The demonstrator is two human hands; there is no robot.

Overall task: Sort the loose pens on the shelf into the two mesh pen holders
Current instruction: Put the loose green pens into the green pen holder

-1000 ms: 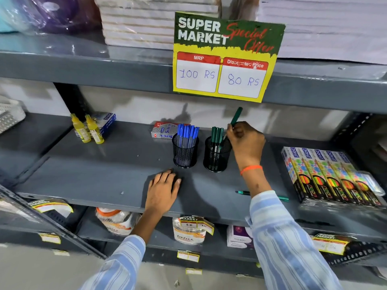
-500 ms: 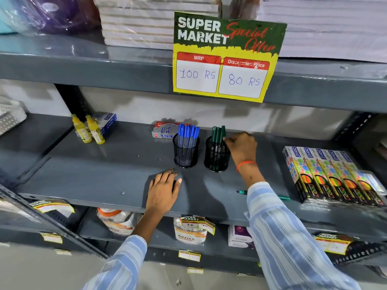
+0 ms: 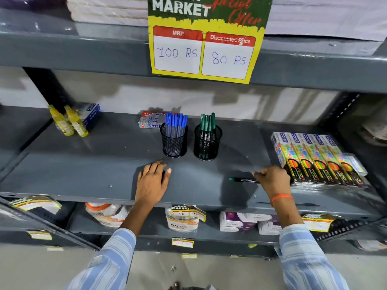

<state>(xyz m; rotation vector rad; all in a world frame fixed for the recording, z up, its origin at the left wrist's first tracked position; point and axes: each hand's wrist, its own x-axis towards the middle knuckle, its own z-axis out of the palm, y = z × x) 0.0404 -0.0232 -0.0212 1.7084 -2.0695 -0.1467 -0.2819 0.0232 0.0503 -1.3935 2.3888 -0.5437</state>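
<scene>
With the left hand [image 3: 152, 181] laid flat and spread on the shelf [image 3: 83, 170], the last loose green pen [image 3: 244, 180] gets pinched by the right hand [image 3: 273, 180] and is probably best dropped cap-up into the green-pen holder [image 3: 207, 142], not the blue one [image 3: 174, 140].

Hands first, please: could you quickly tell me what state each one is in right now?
Left hand: open, palm flat on the shelf, holding nothing.
Right hand: fingers curled around the end of the loose green pen lying on the shelf.
</scene>
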